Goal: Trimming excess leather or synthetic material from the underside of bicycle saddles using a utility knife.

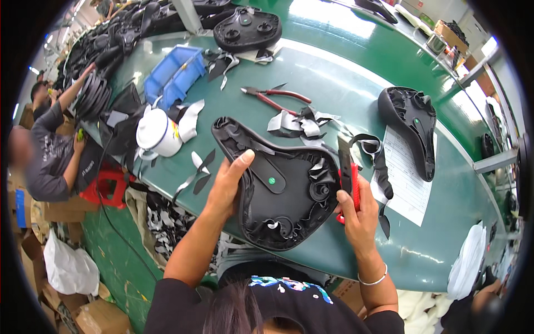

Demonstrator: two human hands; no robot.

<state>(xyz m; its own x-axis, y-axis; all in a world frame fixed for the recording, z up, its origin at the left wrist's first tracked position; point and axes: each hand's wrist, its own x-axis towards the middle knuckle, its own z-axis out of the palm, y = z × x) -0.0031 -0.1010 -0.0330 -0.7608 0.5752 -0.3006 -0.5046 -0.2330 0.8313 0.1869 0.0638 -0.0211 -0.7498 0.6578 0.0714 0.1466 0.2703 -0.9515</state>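
A black bicycle saddle (261, 206) lies underside up near the table's front edge, its gathered cover edge folded inward all round and a small green round sticker inside. My left hand (231, 181) grips its left rim, thumb over the edge onto the underside and fingers hidden beneath. My right hand (356, 214) is closed round a red-and-black utility knife (354, 186), held upright beside the saddle's right rim. Black-and-white offcuts (303, 123) lie beyond the saddle, with a long curled strip (380, 167) right of the knife. Red-handled nippers (275, 96) rest farther back.
A second upturned saddle (414, 119) lies partly on a printed sheet (409, 183) at right; another saddle (247, 30) is at the back. On the left stand a white enamel mug (161, 133) and a blue bin (177, 72). A co-worker (53, 150) is at far left.
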